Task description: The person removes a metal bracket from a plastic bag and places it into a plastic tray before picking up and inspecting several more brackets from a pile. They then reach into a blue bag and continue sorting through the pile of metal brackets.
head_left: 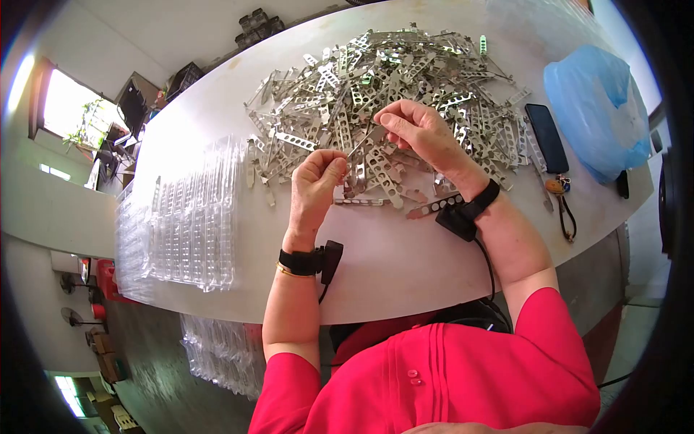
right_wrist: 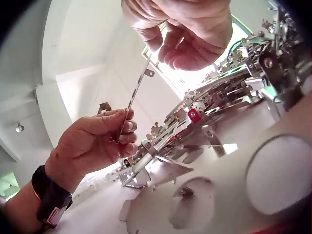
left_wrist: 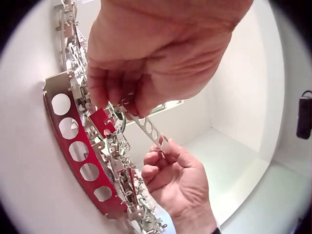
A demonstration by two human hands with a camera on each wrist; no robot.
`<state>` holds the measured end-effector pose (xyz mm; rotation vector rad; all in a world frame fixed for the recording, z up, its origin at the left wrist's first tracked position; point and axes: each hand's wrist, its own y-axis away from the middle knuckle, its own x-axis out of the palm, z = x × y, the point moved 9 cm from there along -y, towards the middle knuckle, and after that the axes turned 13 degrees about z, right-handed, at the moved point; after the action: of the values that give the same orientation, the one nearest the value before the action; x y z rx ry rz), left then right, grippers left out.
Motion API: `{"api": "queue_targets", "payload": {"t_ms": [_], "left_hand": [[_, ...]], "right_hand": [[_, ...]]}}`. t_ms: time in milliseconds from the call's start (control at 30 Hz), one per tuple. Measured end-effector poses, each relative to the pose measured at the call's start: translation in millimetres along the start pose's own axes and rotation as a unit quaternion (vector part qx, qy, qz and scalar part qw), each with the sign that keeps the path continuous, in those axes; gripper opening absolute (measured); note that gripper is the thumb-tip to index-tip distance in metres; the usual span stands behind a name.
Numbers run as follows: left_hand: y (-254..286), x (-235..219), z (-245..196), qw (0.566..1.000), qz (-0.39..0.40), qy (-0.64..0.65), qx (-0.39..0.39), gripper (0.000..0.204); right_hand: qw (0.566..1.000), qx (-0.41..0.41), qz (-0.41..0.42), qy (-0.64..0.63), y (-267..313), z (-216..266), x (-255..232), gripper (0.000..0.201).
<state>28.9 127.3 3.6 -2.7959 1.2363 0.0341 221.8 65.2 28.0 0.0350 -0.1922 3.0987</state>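
A thin metal strip with a row of holes is held between the two hands, above the near part of the metal heap. The left hand pinches its lower left end between thumb and fingers. At the other end, the right hand holds the strip by the fingertips. The right wrist view shows the strip edge-on, with a small tab near its upper end, the left hand below and the right hand above.
Clear plastic trays are stacked at the left of the white table. To the right lie a phone, keys and a blue plastic bag. Loose perforated strips lie at the heap's near edge.
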Motion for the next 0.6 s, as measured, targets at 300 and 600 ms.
{"api": "queue_targets", "payload": {"t_ms": [300, 600], "left_hand": [[-2, 0, 8, 0.999, 0.011, 0.052, 0.000, 0.018], [1, -8, 19, 0.979, 0.016, 0.204, 0.007, 0.022]], "right_hand": [[1.000, 0.020, 0.012, 0.015, 0, -7, 7, 0.016], [0.998, 0.006, -0.051, -0.048, 2, -9, -4, 0.017]]}}
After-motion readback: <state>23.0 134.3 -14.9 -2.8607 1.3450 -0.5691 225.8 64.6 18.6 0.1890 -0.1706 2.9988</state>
